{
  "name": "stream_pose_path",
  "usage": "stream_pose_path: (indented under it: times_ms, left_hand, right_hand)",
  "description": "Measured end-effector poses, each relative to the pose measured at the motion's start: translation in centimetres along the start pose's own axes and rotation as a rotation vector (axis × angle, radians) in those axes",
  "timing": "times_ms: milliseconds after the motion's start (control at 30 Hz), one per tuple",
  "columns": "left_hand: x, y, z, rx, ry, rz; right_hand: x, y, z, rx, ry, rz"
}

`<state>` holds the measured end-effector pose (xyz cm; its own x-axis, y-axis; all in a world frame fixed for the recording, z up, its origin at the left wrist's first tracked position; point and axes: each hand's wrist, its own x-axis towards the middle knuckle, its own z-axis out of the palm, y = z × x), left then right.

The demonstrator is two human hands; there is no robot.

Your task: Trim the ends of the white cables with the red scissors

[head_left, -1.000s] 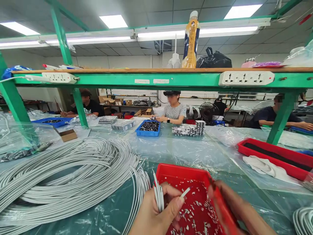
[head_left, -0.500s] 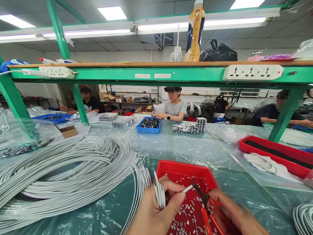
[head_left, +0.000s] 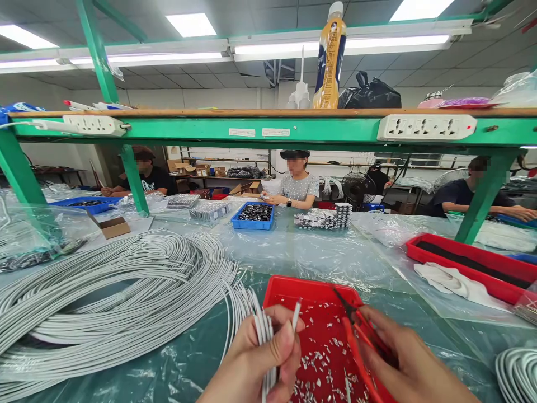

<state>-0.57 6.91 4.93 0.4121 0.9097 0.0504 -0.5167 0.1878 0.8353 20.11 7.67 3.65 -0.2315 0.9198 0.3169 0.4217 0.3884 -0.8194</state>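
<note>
My left hand is closed round several white cables, and one cable end stands up between thumb and forefinger. Around the red handles of a pair of cutters my right hand is wrapped, with the dark jaws pointing up and left, apart from the cable end. Beneath both hands lies a red tray scattered with small pale scraps. A large coil of white cables rests on the table to the left.
A blue tray of dark parts and stacked pieces lie farther back. At the right are a long red tray, a white cloth and another coil. A green shelf frame spans above; people sit beyond.
The cutters have moved away from the cable end. My left hand has shifted slightly left and down, and the held cable end now points more upright.
</note>
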Motion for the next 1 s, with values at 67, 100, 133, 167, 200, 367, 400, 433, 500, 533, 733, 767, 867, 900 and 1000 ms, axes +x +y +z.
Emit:
stream_pose_path:
  times_ms: [67, 100, 133, 167, 200, 367, 400, 433, 500, 533, 733, 767, 867, 900, 1000]
  left_hand:
    - [-0.1, -0.6, 0.1, 0.125, 0.003, -0.031]
    - [0.0, -1.1, 0.1, 0.18, 0.007, -0.03]
    - [0.0, -1.6, 0.1, 0.225, 0.013, -0.019]
    - [0.2, -2.1, 0.1, 0.262, 0.02, 0.0]
    - [0.3, -2.6, 0.1, 0.294, 0.024, 0.028]
    - [0.7, -2.6, 1.0, 0.499, 0.003, 0.061]
    - [0.7, -2.2, 1.2, 0.515, -0.024, 0.03]
    - [0.8, -1.8, 1.4, 0.525, -0.054, 0.003]
    - [0.9, -1.3, 1.6, 0.537, -0.106, -0.011]
    - [1.0, -1.1, 1.5, 0.541, -0.118, -0.006]
    - [1.3, -2.0, 0.6, 0.477, -0.123, -0.005]
    - [1.3, -2.2, 0.6, 0.461, -0.116, -0.002]
    - [1.1, -2.3, 0.8, 0.431, -0.07, 0.006]
    - [1.0, -2.2, 0.9, 0.427, -0.059, 0.002]
    - [0.9, -1.8, 1.1, 0.419, -0.07, -0.034]
  right_hand:
    - [0.1, -1.2, 0.1, 0.212, -0.006, 0.114]
    - [0.1, -1.8, 0.3, 0.31, -0.012, 0.172]
    - [0.0, -2.5, 0.6, 0.374, -0.01, 0.217]
    - [-0.1, -3.0, 0.9, 0.412, 0.005, 0.242]
    - [-0.2, -3.2, 1.2, 0.448, 0.021, 0.237]
    - [0.0, -1.5, 2.0, 0.596, 0.003, 0.139]
    - [0.1, -1.0, 2.0, 0.6, -0.012, 0.131]
    - [0.1, -0.7, 1.9, 0.608, -0.027, 0.126]
    - [0.2, -0.4, 1.8, 0.606, -0.05, 0.094]
    - [0.2, -0.5, 1.7, 0.583, -0.057, 0.079]
    - [0.0, -2.7, 1.9, 0.304, 0.044, 0.045]
    - [0.0, -2.9, 1.9, 0.273, 0.074, 0.036]
    - [0.0, -2.9, 2.1, 0.247, 0.116, 0.041]
    - [0.0, -2.8, 2.1, 0.256, 0.117, 0.059]
    - [-0.1, -2.8, 2.0, 0.315, 0.103, 0.112]
